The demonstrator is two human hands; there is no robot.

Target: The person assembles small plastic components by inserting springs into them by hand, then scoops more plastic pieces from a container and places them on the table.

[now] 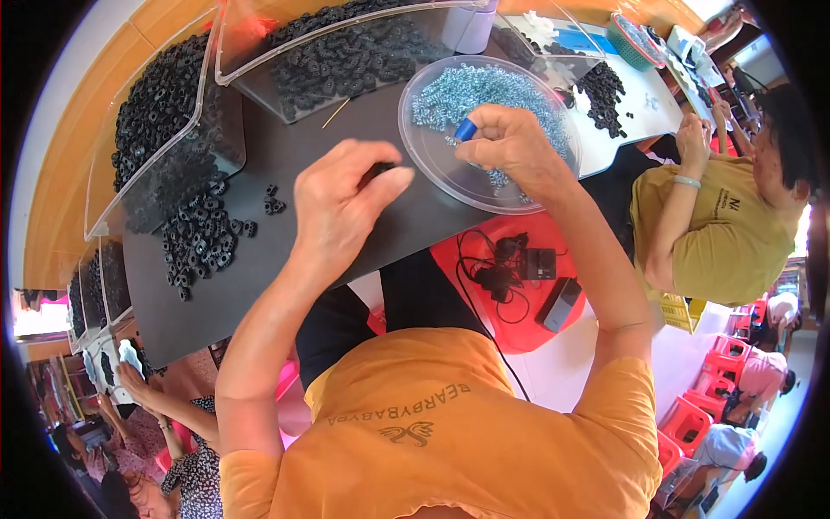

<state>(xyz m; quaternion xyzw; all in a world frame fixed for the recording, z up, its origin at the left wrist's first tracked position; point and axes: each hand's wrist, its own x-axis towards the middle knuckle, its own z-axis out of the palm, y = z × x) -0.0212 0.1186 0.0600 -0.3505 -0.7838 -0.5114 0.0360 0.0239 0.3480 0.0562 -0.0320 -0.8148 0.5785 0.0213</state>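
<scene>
My left hand (341,199) is raised over the dark table (285,233), its thumb and forefinger curled around a small black plastic part (379,169), mostly hidden by the fingers. Over the round clear plastic tub (432,179), my right hand (514,147) has its fingers bent together. A short blue sleeve-like piece (465,130) shows at its fingertips; I cannot tell if it is worn or held. Heaped in the tub are many small pale-blue metallic pieces (471,93) that look like springs. Loose black parts (203,233) lie in a pile left of my left hand.
Clear bins (229,130) full of black parts line the back and left. A thin yellowish stick (335,113) lies before them. On a red stool (519,324) below the table sit cables and black devices (538,264). A co-worker (718,208) sits at the right.
</scene>
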